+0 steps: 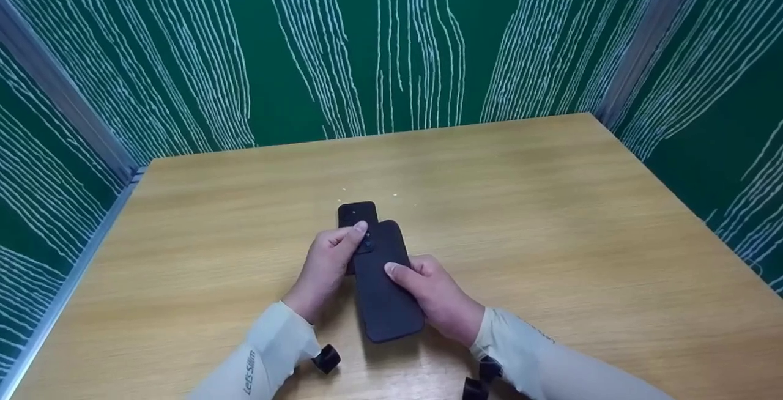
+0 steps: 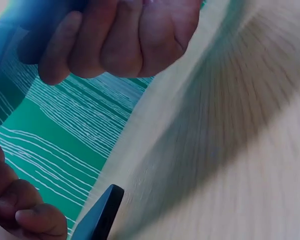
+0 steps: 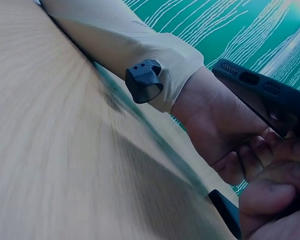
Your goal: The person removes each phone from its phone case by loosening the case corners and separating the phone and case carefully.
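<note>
A black phone in a case [image 1: 391, 302] is tilted in front, its back facing up and a camera cutout near its top left. My right hand [image 1: 440, 299] grips its right edge, thumb on the back and fingers underneath. Behind it, partly covered, is a second black phone-shaped piece [image 1: 352, 210] with a small lens-like dot near its top. The left hand [image 1: 321, 265] pinches where the two overlap, thumb beside the cutout. Seen from the right wrist, the front phone's end [image 3: 275, 87] shows a port opening between two grilles; curled fingers [image 3: 235, 165] of the left hand show below.
The wooden table [image 1: 550, 204] spreads around the hands, with a few tiny pale specks [image 1: 395, 194] past the phones. Green panels with white wavy lines [image 1: 306, 51] enclose its back and sides. Small black devices [image 1: 326, 358] are attached at the wrists.
</note>
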`<state>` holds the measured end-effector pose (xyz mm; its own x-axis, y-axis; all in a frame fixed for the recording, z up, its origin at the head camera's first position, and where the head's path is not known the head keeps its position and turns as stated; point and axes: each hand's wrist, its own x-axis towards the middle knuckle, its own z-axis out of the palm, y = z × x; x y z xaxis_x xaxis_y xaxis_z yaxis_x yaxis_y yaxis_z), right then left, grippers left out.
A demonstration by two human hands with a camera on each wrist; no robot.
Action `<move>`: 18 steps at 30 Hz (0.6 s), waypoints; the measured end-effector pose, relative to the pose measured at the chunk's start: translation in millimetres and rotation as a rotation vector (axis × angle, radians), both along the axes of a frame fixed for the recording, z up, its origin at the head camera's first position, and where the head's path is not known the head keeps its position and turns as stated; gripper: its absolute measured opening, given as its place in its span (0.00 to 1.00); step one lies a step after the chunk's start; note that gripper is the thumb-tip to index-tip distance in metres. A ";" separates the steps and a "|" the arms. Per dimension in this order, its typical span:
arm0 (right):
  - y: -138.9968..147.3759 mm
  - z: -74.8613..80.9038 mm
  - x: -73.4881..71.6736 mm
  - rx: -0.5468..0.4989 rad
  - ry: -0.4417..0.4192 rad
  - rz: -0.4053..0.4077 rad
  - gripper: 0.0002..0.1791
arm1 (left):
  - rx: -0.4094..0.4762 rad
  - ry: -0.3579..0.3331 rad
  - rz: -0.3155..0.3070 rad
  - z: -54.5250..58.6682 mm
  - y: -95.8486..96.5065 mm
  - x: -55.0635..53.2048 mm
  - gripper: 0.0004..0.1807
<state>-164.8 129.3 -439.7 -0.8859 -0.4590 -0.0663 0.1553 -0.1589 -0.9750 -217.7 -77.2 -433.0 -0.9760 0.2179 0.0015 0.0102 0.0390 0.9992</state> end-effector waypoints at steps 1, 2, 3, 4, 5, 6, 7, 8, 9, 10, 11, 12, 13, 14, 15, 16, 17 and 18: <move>-0.4 0.3 0.0 0.000 0.000 0.003 0.20 | 0.018 -0.013 -0.009 0.2 -0.2 0.4 0.26; -0.8 0.5 -0.1 0.002 0.000 0.006 0.20 | 0.037 -0.023 -0.014 0.4 -0.4 0.8 0.26; -1.3 0.6 -0.2 0.005 0.001 0.008 0.20 | 0.052 -0.027 -0.013 0.8 -0.5 1.3 0.26; -1.8 0.6 0.0 0.009 0.000 0.006 0.20 | 0.064 -0.027 -0.008 1.6 -0.3 2.0 0.25; -2.5 0.5 0.3 0.013 -0.002 0.001 0.20 | 0.068 -0.027 0.000 2.4 -0.1 2.7 0.25; -3.1 0.4 0.5 0.015 -0.006 -0.003 0.20 | 0.069 -0.023 0.009 3.2 0.2 3.2 0.24; -3.8 0.4 0.6 0.015 -0.013 -0.010 0.20 | 0.067 -0.019 0.020 3.7 0.6 3.4 0.24; -4.5 0.3 1.0 0.017 -0.018 -0.016 0.20 | 0.060 -0.013 0.031 4.2 0.9 3.6 0.24; -5.0 0.5 1.5 0.017 -0.024 -0.021 0.20 | 0.050 -0.006 0.044 4.4 1.0 3.7 0.23; -5.4 0.8 1.4 0.020 -0.028 -0.023 0.20 | 0.042 0.000 0.059 3.9 1.0 3.4 0.23; -5.7 1.2 1.4 0.022 -0.031 -0.024 0.20 | 0.030 0.005 0.075 3.8 1.1 3.3 0.23; -5.9 1.3 1.1 0.025 -0.032 -0.025 0.20 | 0.018 0.012 0.088 3.7 1.2 3.3 0.23; -5.8 1.6 1.0 0.030 -0.032 -0.026 0.20 | 0.013 0.019 0.099 3.5 1.3 3.4 0.23; -5.6 1.9 1.1 0.035 -0.031 -0.028 0.20 | 0.007 0.028 0.107 3.4 1.6 3.4 0.23; -5.2 1.9 0.9 0.041 -0.030 -0.033 0.21 | 0.000 0.037 0.115 3.0 1.8 3.0 0.23; -4.9 1.7 0.5 0.049 -0.029 -0.042 0.21 | -0.010 0.049 0.122 2.9 2.2 2.6 0.23; -4.6 1.7 0.5 0.055 -0.027 -0.050 0.21 | -0.022 0.064 0.126 3.2 2.4 2.5 0.23; -4.3 1.6 0.3 0.061 -0.025 -0.060 0.21 | -0.034 0.083 0.131 3.1 2.4 2.1 0.24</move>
